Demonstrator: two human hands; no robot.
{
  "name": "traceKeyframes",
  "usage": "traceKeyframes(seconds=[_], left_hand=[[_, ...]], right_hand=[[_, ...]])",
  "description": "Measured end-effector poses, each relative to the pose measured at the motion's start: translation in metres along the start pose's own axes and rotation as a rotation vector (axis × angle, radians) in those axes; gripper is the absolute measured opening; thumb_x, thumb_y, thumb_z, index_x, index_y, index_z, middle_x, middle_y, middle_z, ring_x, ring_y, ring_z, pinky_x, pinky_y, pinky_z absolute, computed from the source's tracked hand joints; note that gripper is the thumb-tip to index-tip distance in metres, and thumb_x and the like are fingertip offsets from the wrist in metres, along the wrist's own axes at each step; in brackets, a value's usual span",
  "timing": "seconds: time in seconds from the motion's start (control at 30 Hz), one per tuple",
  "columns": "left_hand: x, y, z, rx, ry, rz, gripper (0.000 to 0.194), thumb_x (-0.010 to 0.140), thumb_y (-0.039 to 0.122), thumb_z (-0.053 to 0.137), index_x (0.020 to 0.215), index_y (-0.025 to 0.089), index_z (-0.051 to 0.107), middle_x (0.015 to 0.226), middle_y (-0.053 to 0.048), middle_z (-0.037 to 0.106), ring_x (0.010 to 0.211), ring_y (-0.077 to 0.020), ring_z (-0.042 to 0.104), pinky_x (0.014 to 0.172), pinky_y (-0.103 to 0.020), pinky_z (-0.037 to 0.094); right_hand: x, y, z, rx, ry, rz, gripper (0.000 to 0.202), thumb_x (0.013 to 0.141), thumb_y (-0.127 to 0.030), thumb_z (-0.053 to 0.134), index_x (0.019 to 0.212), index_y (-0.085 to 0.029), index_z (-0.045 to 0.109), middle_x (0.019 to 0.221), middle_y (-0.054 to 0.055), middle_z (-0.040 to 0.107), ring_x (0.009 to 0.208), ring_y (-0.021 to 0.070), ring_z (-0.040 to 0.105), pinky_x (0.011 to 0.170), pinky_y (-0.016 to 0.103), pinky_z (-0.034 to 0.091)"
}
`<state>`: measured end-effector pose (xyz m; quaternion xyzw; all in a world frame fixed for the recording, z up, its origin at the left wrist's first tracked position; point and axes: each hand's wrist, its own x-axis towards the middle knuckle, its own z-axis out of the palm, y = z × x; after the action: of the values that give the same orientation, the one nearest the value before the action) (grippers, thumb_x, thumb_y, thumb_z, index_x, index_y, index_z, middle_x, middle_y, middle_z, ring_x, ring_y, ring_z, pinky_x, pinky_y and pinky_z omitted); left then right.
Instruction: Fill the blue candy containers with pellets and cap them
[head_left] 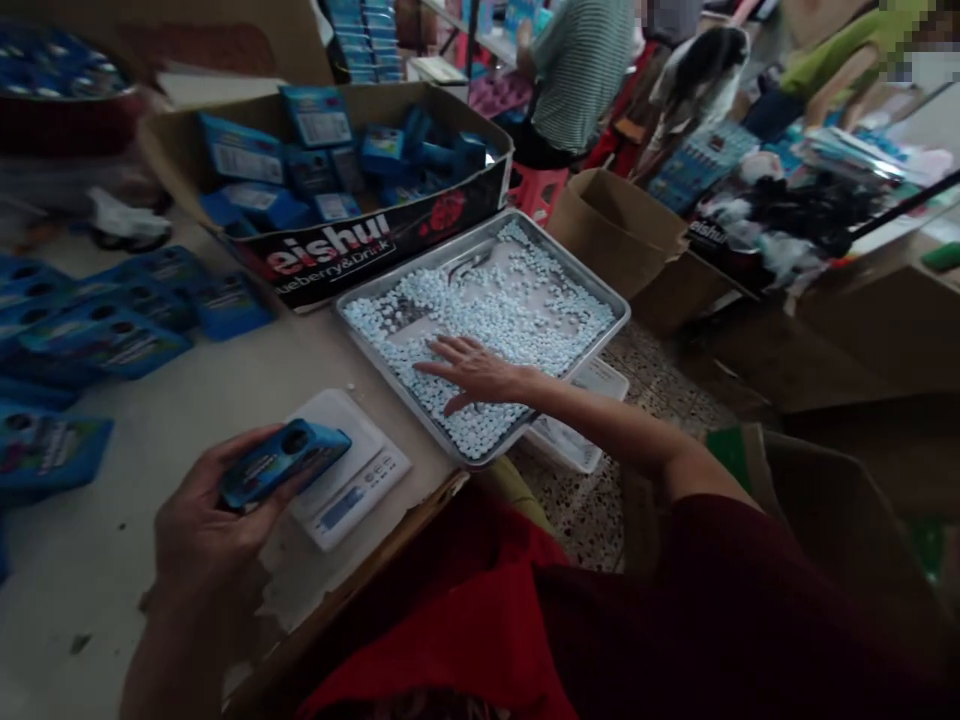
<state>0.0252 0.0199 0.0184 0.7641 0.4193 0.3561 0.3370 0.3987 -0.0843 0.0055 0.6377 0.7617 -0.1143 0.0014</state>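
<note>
My left hand [217, 510] is wrapped round a small blue box [285, 460] with a dark round spot on its face. The box is tilted over the near-left part of a white digital scale [367, 465]; whether it touches the scale I cannot tell. My right hand [476, 372] reaches over a metal tray [619, 318], palm down with fingers spread. Under it lies a layer of small pale blue and white pellets [510, 310], and the fingers are over or touching them. A curved metal piece lies among the pellets toward the back.
A carton [330, 250] full of blue boxes stands behind the tray. More blue boxes [112, 310] lie at the left of the table [187, 390]. Beyond the tray are an open cardboard box [622, 225], a red stool [536, 190] and several people at work.
</note>
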Motion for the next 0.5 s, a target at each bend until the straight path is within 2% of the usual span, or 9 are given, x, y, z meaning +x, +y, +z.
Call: traceKeyframes(seconds=[0.03,0.1,0.17,0.23,0.3,0.37,0.43,0.5], left_hand=[[-0.002,-0.003,0.002,-0.023,-0.031,-0.021,0.056,0.075,0.050,0.098,0.128,0.056,0.086,0.121,0.007,0.087,0.104,-0.0395,0.086,0.096,-0.068,0.076],[-0.005,-0.009,-0.001,-0.097,-0.090,-0.030,0.073,0.072,0.045,0.099,0.138,0.067,0.078,0.139,0.013,0.083,0.128,-0.0438,0.082,0.115,-0.076,0.068],[-0.008,-0.017,-0.010,-0.199,-0.127,-0.012,0.095,0.062,0.038,0.101,0.144,0.074,0.072,0.152,0.017,0.077,0.149,-0.0463,0.071,0.129,-0.077,0.058],[-0.012,-0.027,-0.021,-0.285,-0.120,-0.060,0.103,0.055,0.031,0.101,0.144,0.074,0.071,0.153,0.016,0.077,0.156,-0.0477,0.065,0.131,-0.076,0.056],[-0.017,-0.035,-0.032,-0.282,-0.056,-0.144,0.097,0.056,0.030,0.100,0.140,0.071,0.075,0.152,0.012,0.078,0.155,-0.0493,0.065,0.129,-0.077,0.055],[-0.027,-0.038,-0.044,-0.176,0.057,-0.186,0.080,0.061,0.034,0.099,0.134,0.064,0.082,0.150,0.008,0.080,0.151,-0.0513,0.068,0.131,-0.081,0.052],[-0.039,-0.036,-0.055,-0.062,0.172,-0.176,0.062,0.066,0.038,0.100,0.126,0.051,0.088,0.140,0.001,0.085,0.138,-0.0508,0.077,0.129,-0.083,0.053],[-0.050,-0.031,-0.065,-0.019,0.275,-0.145,0.052,0.068,0.039,0.101,0.118,0.037,0.089,0.124,-0.004,0.088,0.123,-0.0467,0.084,0.122,-0.080,0.061]], right_hand=[[0.003,-0.001,0.000,0.000,-0.028,-0.025,0.092,0.105,-0.065,0.081,0.179,-0.023,0.046,0.192,0.021,0.035,0.176,0.0444,0.033,0.141,0.064,0.029],[0.008,0.001,0.001,0.051,-0.042,-0.046,0.080,0.110,-0.060,0.077,0.174,-0.023,0.049,0.191,0.017,0.038,0.172,0.0405,0.036,0.140,0.060,0.029],[0.014,0.005,0.003,0.122,-0.025,-0.035,0.061,0.107,-0.050,0.083,0.158,-0.022,0.062,0.179,0.012,0.054,0.157,0.0339,0.047,0.135,0.051,0.036],[0.019,0.008,0.007,0.229,0.005,0.013,0.039,0.103,-0.040,0.089,0.131,-0.021,0.071,0.154,0.006,0.068,0.135,0.0263,0.055,0.125,0.041,0.042],[0.021,0.008,0.010,0.346,0.042,0.073,0.026,0.099,-0.031,0.092,0.110,-0.021,0.070,0.126,0.001,0.072,0.112,0.0195,0.057,0.112,0.033,0.045],[0.019,0.004,0.011,0.480,0.109,0.159,0.026,0.095,-0.021,0.091,0.094,-0.022,0.065,0.100,-0.003,0.067,0.090,0.0153,0.052,0.095,0.029,0.046],[0.014,0.001,0.006,0.630,0.229,0.295,0.029,0.093,-0.015,0.085,0.084,-0.023,0.059,0.078,-0.005,0.057,0.075,0.0140,0.047,0.078,0.027,0.042],[0.010,0.004,-0.003,0.820,0.392,0.464,0.029,0.093,-0.014,0.077,0.078,-0.025,0.054,0.068,-0.005,0.050,0.066,0.0143,0.045,0.067,0.027,0.037]])
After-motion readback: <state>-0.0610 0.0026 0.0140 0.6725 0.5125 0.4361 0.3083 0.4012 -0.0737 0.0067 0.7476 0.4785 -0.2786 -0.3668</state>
